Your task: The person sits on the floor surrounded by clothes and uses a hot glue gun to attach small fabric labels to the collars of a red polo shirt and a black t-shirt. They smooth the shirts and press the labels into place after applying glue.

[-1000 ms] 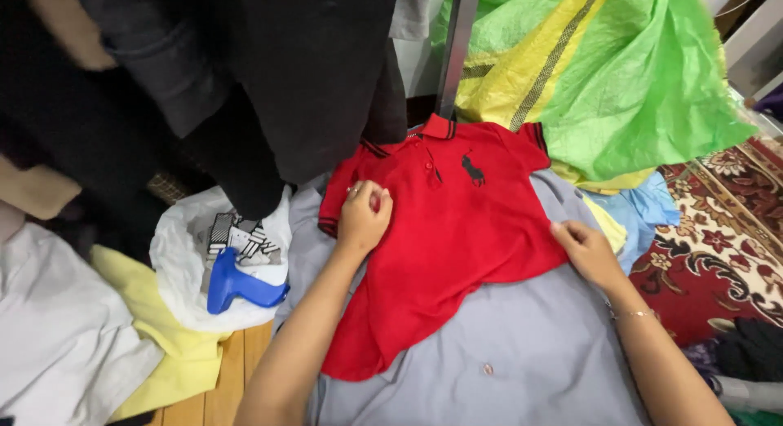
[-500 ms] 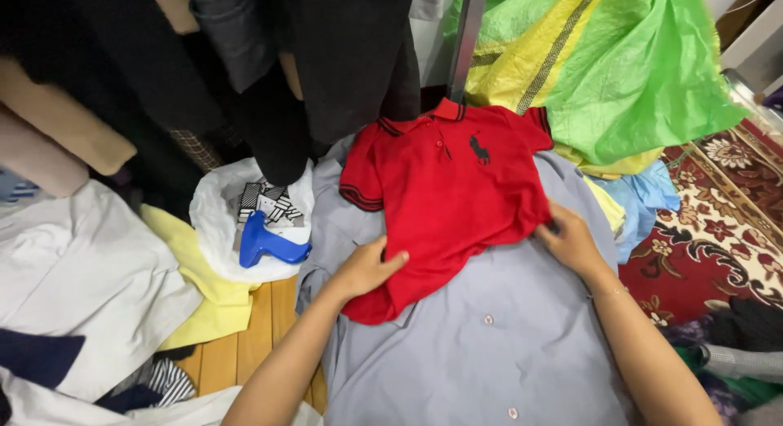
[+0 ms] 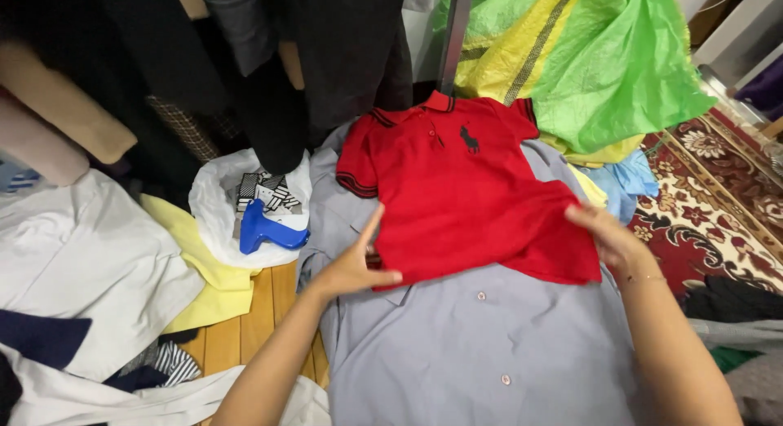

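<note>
A small red polo shirt (image 3: 469, 193) with a dark-trimmed collar lies flat on a larger grey button-up shirt (image 3: 481, 344). My left hand (image 3: 356, 267) pinches the red shirt's lower left corner, thumb on top. At the lower right corner, my right hand (image 3: 608, 238) grips the hem, with a thin bracelet on its wrist. Both hands sit at the bottom edge of the red shirt.
A white plastic bag (image 3: 224, 210) with a blue plastic object (image 3: 265, 228) and striped cloth lies left. White (image 3: 90, 263) and yellow (image 3: 204, 267) garments cover the wooden floor (image 3: 257, 312). Dark clothes (image 3: 326, 51) hang above. Green-yellow fabric (image 3: 595, 59) and a patterned red rug (image 3: 718, 197) are right.
My left hand slid from the red shirt's chest down to its lower left corner. My right hand stayed at the lower right hem. The camera view shifted, showing more floor on the left.
</note>
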